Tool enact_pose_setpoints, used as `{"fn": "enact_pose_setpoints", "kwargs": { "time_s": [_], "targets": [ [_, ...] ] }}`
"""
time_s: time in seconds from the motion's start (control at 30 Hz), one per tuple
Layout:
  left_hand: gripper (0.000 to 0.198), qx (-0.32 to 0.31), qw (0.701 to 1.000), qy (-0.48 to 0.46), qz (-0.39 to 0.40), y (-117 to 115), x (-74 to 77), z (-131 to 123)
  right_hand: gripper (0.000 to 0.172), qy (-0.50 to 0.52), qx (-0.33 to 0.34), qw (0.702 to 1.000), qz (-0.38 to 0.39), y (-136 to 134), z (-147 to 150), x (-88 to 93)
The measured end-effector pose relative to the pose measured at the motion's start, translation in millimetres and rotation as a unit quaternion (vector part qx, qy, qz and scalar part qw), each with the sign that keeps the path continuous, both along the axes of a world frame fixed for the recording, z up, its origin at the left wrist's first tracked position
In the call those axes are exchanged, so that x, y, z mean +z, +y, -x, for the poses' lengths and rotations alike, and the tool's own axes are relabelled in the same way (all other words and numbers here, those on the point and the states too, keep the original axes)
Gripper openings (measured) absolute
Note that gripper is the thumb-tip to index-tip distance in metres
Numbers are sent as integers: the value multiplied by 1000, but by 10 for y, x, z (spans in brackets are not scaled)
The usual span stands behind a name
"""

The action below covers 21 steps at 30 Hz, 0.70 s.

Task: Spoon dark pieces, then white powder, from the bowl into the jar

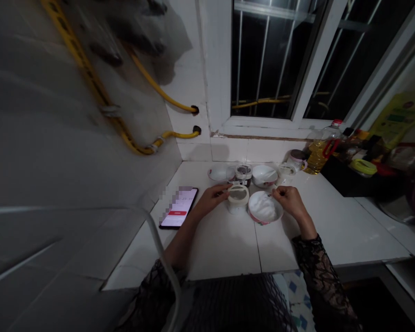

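Observation:
My left hand (212, 199) is at the left side of a small white container (238, 198) with a pale lid. Its fingers are stretched out, and the tips meet the lid's left edge. My right hand (287, 199) is closed in a pinch at the right rim of a white bowl (261, 222) with a red pattern. What sits between those fingers is too small and dim to make out. Fluffy white stuff (263, 207) fills the bowl. Behind the container is a dark-filled jar (243, 174), next to another white bowl (261, 183) with a white utensil in it.
A lit phone (179, 207) lies at the left. Near the wall stand a shallow bowl (219, 171), a pink-handled jar (296, 160) and an oil bottle (316, 157). A black box (346, 177) of condiments is at the right. A pale cable (155, 230) crosses the lower left.

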State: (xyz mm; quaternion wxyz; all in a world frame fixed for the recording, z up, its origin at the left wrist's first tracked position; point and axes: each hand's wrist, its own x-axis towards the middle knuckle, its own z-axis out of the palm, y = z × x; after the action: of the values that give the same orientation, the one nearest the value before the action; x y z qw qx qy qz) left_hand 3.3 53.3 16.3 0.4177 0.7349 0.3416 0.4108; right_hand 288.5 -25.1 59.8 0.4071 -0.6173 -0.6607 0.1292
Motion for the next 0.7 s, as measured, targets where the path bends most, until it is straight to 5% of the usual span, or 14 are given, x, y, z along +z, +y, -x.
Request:
{"fn": "enact_pose_setpoints", "kwargs": {
  "time_s": [0.23,0.7],
  "targets": [
    [48,3,1000,1,10,-22,19,-11,40,3,61,997,45,28,120,-52],
    [48,9,1000,-1,5,-25,31,-14,40,96,42,992,67,56,139,-70]
  ]
}}
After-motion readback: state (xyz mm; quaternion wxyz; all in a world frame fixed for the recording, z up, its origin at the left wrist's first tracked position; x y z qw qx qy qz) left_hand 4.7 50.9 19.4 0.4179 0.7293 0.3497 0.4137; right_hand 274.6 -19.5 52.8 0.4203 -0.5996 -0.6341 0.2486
